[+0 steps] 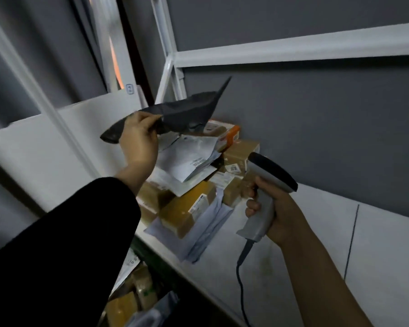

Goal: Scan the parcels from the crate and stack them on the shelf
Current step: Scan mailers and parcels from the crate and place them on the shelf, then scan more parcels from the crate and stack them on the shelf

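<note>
Since the dark mailer [189,112] looks limp, your left grip [138,138] pinches its eight-o'clock end; right grip [279,215] clasps the scanner [269,175].

A loose black sleeve [69,232] covers the left arm; the right forearm [316,267] is bare.

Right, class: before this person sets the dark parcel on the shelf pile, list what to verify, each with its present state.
1. Grip of left hand on dark parcel: ok, fingers curl round it.
2. That parcel scanned: cannot tell.
3. Hold of right hand on scanner: ok.
4. Tidiness of pile on shelf: not ok, parcels lie askew.
5. The cable clear of pile: ok, it hangs below the scanner.
</note>
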